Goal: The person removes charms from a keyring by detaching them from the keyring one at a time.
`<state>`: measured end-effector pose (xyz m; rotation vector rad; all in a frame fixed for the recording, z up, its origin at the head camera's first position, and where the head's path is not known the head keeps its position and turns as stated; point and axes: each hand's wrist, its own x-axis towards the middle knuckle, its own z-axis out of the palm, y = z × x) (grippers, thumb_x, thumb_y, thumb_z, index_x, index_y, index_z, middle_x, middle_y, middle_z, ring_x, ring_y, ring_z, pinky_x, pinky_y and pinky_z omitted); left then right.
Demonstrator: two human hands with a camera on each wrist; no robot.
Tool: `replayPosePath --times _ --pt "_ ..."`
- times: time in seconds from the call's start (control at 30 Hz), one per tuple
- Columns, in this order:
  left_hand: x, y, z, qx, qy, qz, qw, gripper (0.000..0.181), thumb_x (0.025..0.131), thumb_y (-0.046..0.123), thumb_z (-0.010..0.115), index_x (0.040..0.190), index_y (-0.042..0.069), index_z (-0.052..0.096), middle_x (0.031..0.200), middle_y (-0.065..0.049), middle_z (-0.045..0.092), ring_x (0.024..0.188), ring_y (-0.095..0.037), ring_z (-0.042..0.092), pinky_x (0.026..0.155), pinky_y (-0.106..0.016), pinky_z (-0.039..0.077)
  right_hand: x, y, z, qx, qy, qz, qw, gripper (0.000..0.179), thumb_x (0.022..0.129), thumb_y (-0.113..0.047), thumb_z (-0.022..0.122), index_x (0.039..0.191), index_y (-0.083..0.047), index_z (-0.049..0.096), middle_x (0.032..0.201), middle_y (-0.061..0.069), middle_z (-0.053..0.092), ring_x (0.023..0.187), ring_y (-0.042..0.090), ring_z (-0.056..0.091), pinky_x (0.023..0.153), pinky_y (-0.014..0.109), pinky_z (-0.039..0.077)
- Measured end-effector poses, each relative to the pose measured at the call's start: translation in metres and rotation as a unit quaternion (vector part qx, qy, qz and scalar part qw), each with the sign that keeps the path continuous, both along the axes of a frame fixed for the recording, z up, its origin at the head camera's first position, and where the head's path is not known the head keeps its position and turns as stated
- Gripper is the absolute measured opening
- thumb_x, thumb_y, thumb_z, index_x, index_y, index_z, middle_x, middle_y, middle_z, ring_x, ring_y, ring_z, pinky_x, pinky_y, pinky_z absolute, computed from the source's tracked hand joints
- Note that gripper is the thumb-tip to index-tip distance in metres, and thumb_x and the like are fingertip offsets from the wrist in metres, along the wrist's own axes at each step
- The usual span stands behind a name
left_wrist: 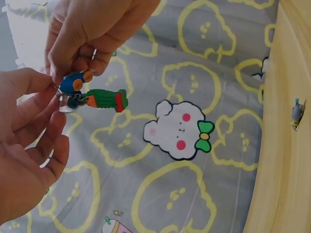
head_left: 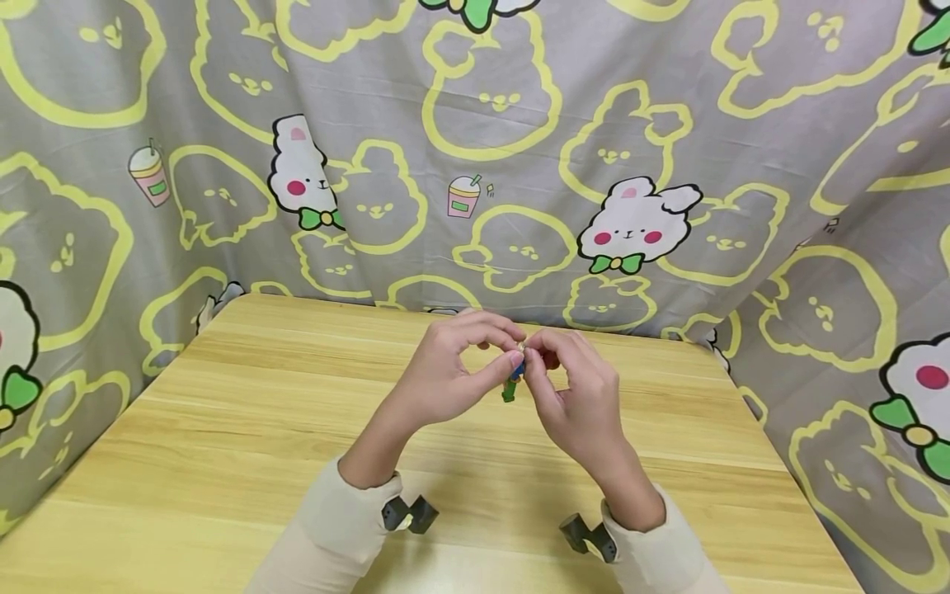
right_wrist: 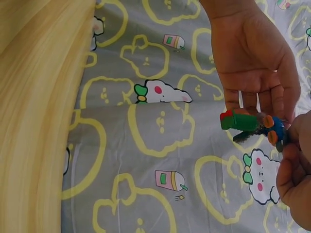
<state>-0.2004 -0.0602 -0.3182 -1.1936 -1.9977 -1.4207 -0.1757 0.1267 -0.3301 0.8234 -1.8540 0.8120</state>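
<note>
Both hands meet over the table around a small keychain with a green charm with a red part [head_left: 509, 392] and a blue charm with orange round parts [left_wrist: 73, 83]. Thin metal rings [left_wrist: 62, 95] join the charms at the top. My left hand [head_left: 453, 371] pinches the metal rings between thumb and fingertips. From the other side, my right hand [head_left: 582, 388] pinches close by, its fingertips right at the blue charm and rings. The charms hang down below the fingers. In the right wrist view, the green charm [right_wrist: 239, 119] shows in front of the left hand's fingers.
Under the hands is a wood-grain table [head_left: 297, 412]. A grey curtain printed with yellow outlines and white rabbits [head_left: 386, 198] hangs behind and at both sides. A small grey-blue object with a yellowish end [left_wrist: 297, 114] lies on the table. Black wrist cameras [head_left: 411, 515] sit at the cuffs.
</note>
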Motion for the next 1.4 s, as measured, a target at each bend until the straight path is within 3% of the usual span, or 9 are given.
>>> replayPosePath --times 0.23,0.5,0.8,1.0,1.17,1.4 --pt "-0.0005 0.0009 0.0000 -0.026 0.019 0.001 0.9995 0.006 0.097 0.010 0.070 0.094 0.007 0.075 0.113 -0.003 0.071 0.105 -0.013 0.062 0.081 -0.030 0.050 -0.0003 0.0020 0.0011 0.001 0.014 -0.002 0.9999 0.011 0.087 0.003 0.070 0.097 -0.002 0.069 0.087 0.007 0.069 0.073 0.019 0.060 0.065 0.028 0.053" --pt "-0.0007 0.0009 0.0002 -0.032 0.062 0.006 0.9976 0.005 0.096 0.010 0.071 0.095 0.007 0.075 0.115 -0.004 0.072 0.112 -0.017 0.063 0.097 -0.036 0.049 -0.0015 0.0053 0.0021 -0.005 0.013 -0.008 0.9999 0.010 0.089 0.001 0.069 0.098 -0.001 0.070 0.084 0.007 0.069 0.070 0.019 0.060 0.064 0.028 0.053" --pt "0.0001 0.0029 -0.0014 0.022 0.037 0.009 0.9990 0.004 0.091 0.008 0.076 0.090 0.006 0.079 0.105 -0.004 0.076 0.102 -0.016 0.067 0.092 -0.038 0.049 -0.0020 0.0024 0.0002 0.001 0.022 -0.001 0.9998 0.007 0.095 -0.006 0.064 0.098 -0.001 0.069 0.085 0.007 0.067 0.073 0.020 0.060 0.066 0.029 0.052" --pt "-0.0004 0.0027 -0.0016 0.014 0.044 0.018 0.9988 0.005 0.090 0.007 0.076 0.091 0.006 0.080 0.103 -0.003 0.077 0.097 -0.015 0.066 0.081 -0.034 0.049 -0.0014 0.0018 0.0004 0.003 0.024 0.001 0.9997 0.010 0.099 -0.009 0.062 0.099 -0.001 0.068 0.088 0.008 0.068 0.074 0.021 0.062 0.067 0.030 0.053" --pt "-0.0011 0.0026 -0.0018 0.007 0.054 0.015 0.9984 0.005 0.092 0.008 0.074 0.092 0.006 0.079 0.107 -0.004 0.077 0.099 -0.015 0.067 0.081 -0.033 0.049 -0.0014 0.0027 0.0009 0.006 0.025 -0.003 0.9997 0.019 0.104 -0.017 0.059 0.099 -0.001 0.068 0.087 0.008 0.067 0.074 0.021 0.062 0.067 0.030 0.053" --pt "-0.0008 0.0038 -0.0004 0.015 0.084 0.007 0.9963 0.004 0.091 0.005 0.074 0.093 0.005 0.078 0.107 -0.006 0.077 0.100 -0.017 0.068 0.085 -0.034 0.050 -0.0015 0.0058 0.0021 0.003 0.020 -0.009 0.9998 0.006 0.093 -0.002 0.067 0.099 0.000 0.068 0.086 0.008 0.067 0.075 0.021 0.062 0.066 0.030 0.055"
